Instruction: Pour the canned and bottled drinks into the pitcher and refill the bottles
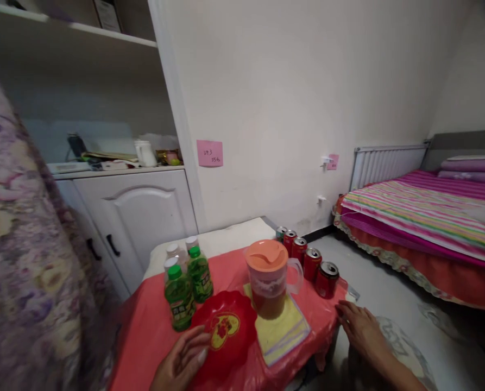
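Observation:
My left hand point(184, 358) is at the near left edge of a red scalloped plate point(242, 331) with a yellow printed motif. Its fingers are loosely bent, with nothing seen in them. Off the table's right side, my right hand point(360, 326) has its fingers stretched out by the corner of the red plastic tablecloth point(144, 331); whether they touch it is unclear. Between the hands, a clear pitcher point(269, 296) with an orange lid and brown liquid stands on a yellow cloth point(285, 331). Green drink bottles point(180, 298) stand behind the plate.
Several drink cans point(327, 279) line the table's right edge, beyond the pitcher's handle. Clear white-capped bottles point(175, 251) stand behind the green ones. A floral curtain point(26, 260) hangs at left, beside a white cabinet point(144, 217). A bed point(421, 212) is at right.

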A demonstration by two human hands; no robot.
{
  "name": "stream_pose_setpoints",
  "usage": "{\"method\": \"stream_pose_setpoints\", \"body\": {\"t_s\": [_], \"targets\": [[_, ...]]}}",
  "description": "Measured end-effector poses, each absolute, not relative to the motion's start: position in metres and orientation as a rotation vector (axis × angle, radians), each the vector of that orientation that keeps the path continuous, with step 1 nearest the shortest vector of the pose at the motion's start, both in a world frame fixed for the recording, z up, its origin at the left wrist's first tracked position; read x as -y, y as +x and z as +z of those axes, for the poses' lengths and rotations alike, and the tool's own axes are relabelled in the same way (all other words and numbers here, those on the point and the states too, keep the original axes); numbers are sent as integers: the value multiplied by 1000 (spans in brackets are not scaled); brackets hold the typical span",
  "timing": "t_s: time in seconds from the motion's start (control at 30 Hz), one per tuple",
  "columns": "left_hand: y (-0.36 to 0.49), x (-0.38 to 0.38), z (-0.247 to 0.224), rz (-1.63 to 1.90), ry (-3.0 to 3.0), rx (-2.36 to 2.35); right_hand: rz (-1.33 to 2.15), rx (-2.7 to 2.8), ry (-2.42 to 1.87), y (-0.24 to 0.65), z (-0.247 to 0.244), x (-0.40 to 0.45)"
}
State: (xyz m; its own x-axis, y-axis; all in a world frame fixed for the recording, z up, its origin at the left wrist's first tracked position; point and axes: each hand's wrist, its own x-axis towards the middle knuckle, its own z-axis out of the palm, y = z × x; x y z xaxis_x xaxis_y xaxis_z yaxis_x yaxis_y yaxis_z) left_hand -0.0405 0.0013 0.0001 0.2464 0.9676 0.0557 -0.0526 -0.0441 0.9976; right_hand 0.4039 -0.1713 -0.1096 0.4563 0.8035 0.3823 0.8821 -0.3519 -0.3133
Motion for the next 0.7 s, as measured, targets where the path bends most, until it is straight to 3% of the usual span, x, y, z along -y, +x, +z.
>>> {"method": "stream_pose_setpoints", "body": {"t_s": [0.27,0.7], "targets": [[-56,-10,-7,1027,1290,-978,-291,1410,-1920,383,-114,178],[-76,-11,9,1391,1200,-1262,7,1561,-1543,320,-98,163]]}}
